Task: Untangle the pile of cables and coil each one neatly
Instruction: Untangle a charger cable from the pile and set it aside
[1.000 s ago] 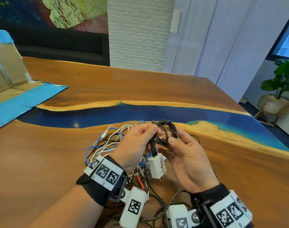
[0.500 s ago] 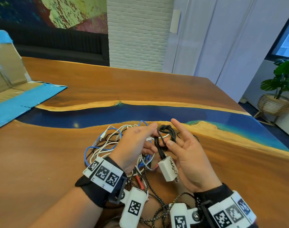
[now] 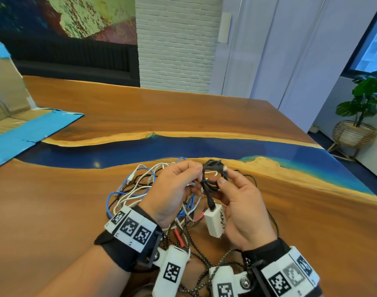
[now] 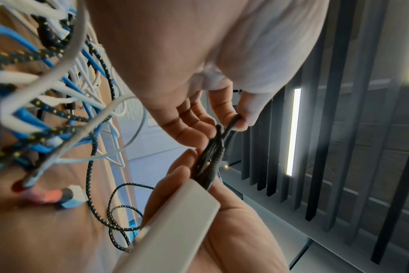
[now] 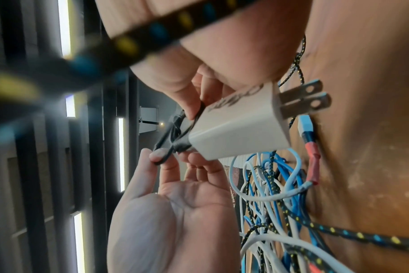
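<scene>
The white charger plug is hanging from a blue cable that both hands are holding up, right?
Not quite: the cable is black, not blue. The head view shows the white charger plug hanging from the black cable, held by the left hand and right hand. The blue cables lie on the table.

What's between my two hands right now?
The coiled black cable, pinched by left hand and right hand, white charger hanging below; head view.

Daylight is entering at the head view's right edge; wrist views are blurring near cables and bending straight lines.
</scene>
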{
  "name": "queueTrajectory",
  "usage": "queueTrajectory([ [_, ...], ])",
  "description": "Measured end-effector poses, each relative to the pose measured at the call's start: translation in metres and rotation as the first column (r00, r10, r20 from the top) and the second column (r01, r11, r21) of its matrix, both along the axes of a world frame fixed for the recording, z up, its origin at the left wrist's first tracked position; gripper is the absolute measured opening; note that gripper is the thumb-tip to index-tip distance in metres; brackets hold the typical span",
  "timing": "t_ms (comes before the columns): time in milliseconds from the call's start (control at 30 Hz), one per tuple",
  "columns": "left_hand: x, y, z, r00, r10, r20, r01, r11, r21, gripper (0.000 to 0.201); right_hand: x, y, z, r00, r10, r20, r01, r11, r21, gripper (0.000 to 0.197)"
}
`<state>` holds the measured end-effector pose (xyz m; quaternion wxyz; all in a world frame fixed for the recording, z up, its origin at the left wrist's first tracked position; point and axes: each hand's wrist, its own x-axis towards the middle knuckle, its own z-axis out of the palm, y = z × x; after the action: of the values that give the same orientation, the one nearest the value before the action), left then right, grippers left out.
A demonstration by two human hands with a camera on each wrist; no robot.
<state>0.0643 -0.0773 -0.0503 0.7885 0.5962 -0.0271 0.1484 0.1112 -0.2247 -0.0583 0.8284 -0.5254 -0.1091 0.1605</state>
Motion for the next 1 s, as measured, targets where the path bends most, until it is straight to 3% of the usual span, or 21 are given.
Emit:
queueTrajectory([
  [133,-0.003,0.0,0.003,0.999,0.008,0.037,-0.006,0.999,-0.051,0.031,0.001,0.0,0.0,1.0,-0.003,0.026,0.003,1.0,0.004,0.025],
  [333,0.008,0.0,-0.006,0.962,0.154,-0.226,-0.187,0.973,-0.132,0.023,0.004,-0.002,-0.001,0.99,-0.076,0.118,0.078,0.997,-0.011,0.028],
  [467,0.008,0.005,-0.008,0.956,0.129,-0.263,-0.173,0.973,-0.152,0.016,0.001,-0.002,0.0,0.973,-0.091,0.213,0.101,0.994,-0.037,0.029],
  [567,0.009,0.008,-0.01,0.964,0.081,-0.251,-0.122,0.981,-0.151,0.024,0.0,-0.002,0.002,0.961,-0.112,0.255,0.126,0.991,-0.042,0.028],
  [667,0.009,0.006,-0.01,0.959,0.066,-0.274,-0.088,0.994,-0.066,0.024,0.002,-0.003,0.002,0.955,-0.175,0.238,0.185,0.983,-0.02,0.027],
  [833,0.003,-0.002,-0.01,0.952,-0.103,-0.287,0.157,0.972,0.174,0.041,0.007,-0.006,0.0,0.966,-0.195,0.171,0.199,0.98,-0.008,0.026],
  [1000,0.002,0.004,-0.002,0.969,-0.065,-0.239,0.139,0.942,0.307,0.043,0.008,-0.009,0.0,0.969,-0.16,0.186,0.176,0.981,-0.076,0.026],
])
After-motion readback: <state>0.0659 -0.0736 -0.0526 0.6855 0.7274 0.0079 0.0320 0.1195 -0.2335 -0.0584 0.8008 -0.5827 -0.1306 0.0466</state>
